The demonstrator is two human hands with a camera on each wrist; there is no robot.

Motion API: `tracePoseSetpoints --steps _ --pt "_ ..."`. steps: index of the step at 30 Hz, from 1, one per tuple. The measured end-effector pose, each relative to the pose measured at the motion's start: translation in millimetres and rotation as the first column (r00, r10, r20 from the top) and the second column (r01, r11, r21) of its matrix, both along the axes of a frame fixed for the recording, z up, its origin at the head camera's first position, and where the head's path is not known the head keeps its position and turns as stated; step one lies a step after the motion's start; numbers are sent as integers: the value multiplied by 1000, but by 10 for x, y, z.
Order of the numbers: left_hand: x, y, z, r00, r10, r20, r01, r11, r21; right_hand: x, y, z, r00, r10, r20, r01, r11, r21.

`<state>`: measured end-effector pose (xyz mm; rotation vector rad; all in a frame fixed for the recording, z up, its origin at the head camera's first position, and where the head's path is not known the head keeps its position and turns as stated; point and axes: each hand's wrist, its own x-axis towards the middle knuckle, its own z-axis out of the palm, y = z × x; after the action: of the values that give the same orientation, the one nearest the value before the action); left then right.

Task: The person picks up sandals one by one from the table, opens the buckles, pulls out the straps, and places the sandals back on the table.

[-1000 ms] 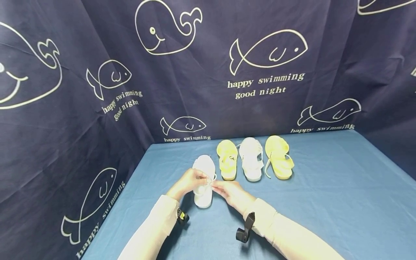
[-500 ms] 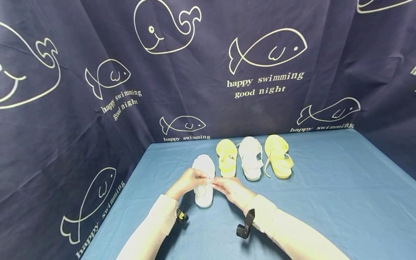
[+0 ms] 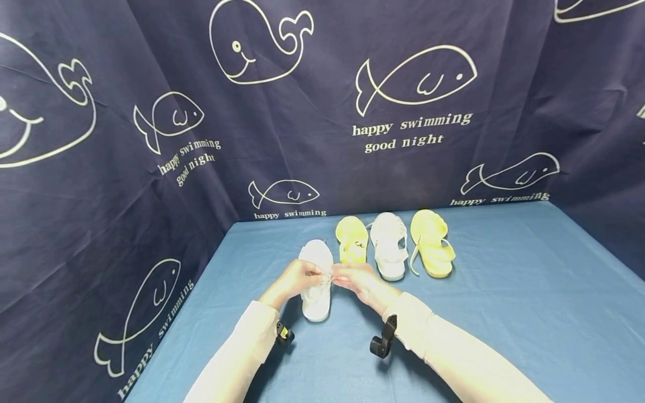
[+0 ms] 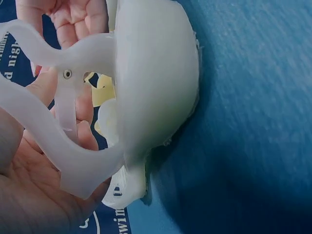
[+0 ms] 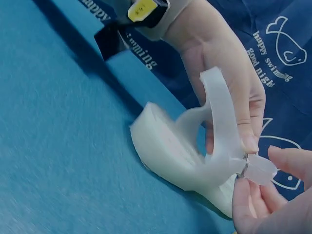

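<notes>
A white sandal (image 3: pixel 316 308) lies sole down on the blue cloth, its toe strap and ankle strap standing up. My left hand (image 3: pixel 296 280) reaches over it from the left and pinches the strap close to a small metal buckle (image 5: pixel 242 165). From the right, my right hand (image 3: pixel 360 282) meets it; the fingers curl under the strap's translucent end (image 5: pixel 261 170), while the thumb shows just off that end in the right wrist view. A small round metal eyelet (image 4: pixel 68 74) is visible on the strap in the left wrist view. Hands partly cover the sandal's middle in the head view.
To the right stand a yellow sandal (image 3: pixel 351 232), another white sandal (image 3: pixel 390 246) and a second yellow sandal (image 3: pixel 432 246), in a row near the back. A dark printed curtain (image 3: pixel 322 140) rises behind and to the left of the blue cloth (image 3: pixel 504 291).
My right hand has shifted slightly up and away at the strap, now covering the front of the nearest yellow sandal. My left hand stays almost in place on the white sandal.
</notes>
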<state>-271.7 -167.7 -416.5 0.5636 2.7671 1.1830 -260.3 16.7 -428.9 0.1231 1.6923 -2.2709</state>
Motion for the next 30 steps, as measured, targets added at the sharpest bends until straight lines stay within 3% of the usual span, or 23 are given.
tracePoseSetpoints --steps 6,18,26,30 --pt "-6 10 -36 1000 2 5 -2 1000 -12 -35 9 15 1000 3 17 -4 999 51" --pt "-33 21 -23 1000 -30 -7 30 999 -36 -103 17 -13 993 -9 -115 28 985 168" --pt "-33 10 19 998 -66 -7 66 996 -55 -111 2 -36 951 25 -307 77 946 315" --pt "-40 -6 22 997 -74 6 75 996 -47 -127 21 -16 931 67 -360 73 929 362"
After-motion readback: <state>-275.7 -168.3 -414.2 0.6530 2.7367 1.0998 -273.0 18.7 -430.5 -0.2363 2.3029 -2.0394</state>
